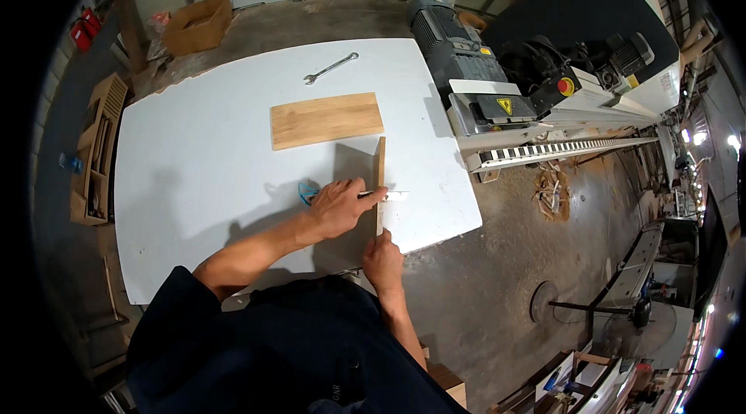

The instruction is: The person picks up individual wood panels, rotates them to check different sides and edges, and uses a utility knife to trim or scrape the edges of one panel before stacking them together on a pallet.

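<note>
A wooden board (381,161) stands on its narrow edge on the white tabletop. My right hand (383,262) grips its near end, fingers closed round it. Across its middle reaches my left hand (342,206), fingers curled and pressed on a thin tool with a flat, whitish strip (396,196) that sticks out past the board's right side. The tool's kind is unclear, its body mostly under the hand. A blue curved piece (304,194) shows just left of that hand; I cannot tell if it belongs to the tool. Farther off, a second wooden board (326,120) lies flat.
Beyond the flat board lies a combination wrench (332,69) on the white table (179,181). A machine with a motor (454,45) and toothed rail (559,151) borders the right. A wooden rack (99,150) stands left, a cardboard box (197,25) behind, a fan (639,313) lower right.
</note>
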`<act>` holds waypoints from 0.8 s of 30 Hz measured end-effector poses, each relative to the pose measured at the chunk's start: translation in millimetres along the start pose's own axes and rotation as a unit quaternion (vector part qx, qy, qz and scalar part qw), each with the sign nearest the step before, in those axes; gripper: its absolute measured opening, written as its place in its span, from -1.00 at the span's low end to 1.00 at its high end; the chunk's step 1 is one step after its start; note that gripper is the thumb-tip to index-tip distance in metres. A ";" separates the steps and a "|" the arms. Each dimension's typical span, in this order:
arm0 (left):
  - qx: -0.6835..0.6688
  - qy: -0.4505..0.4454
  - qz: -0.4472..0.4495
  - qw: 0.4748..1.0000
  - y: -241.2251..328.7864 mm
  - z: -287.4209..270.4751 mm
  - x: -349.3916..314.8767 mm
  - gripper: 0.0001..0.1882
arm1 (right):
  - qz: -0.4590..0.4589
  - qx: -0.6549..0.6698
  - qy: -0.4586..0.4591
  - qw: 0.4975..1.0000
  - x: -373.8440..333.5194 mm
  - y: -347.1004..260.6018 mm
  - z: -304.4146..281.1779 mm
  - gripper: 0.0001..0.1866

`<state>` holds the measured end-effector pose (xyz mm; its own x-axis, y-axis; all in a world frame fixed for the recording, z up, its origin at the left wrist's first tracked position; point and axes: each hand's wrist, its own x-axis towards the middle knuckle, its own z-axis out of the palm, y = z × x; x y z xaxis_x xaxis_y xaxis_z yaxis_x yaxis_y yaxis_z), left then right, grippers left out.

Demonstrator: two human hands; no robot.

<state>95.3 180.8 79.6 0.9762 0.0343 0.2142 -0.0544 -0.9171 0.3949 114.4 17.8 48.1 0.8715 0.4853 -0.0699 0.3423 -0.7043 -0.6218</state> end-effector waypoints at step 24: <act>0.063 0.140 -0.039 0.987 -85.0 -15.4 69.5 -0.58 | -0.064 -0.030 -0.039 0.997 -8.5 -28.5 -32.5 -0.82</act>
<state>164.5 267.2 74.7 0.8793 0.1995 0.4326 0.0628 -0.9487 0.3098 108.7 16.9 91.8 0.7902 0.6105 -0.0537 0.4724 -0.6626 -0.5812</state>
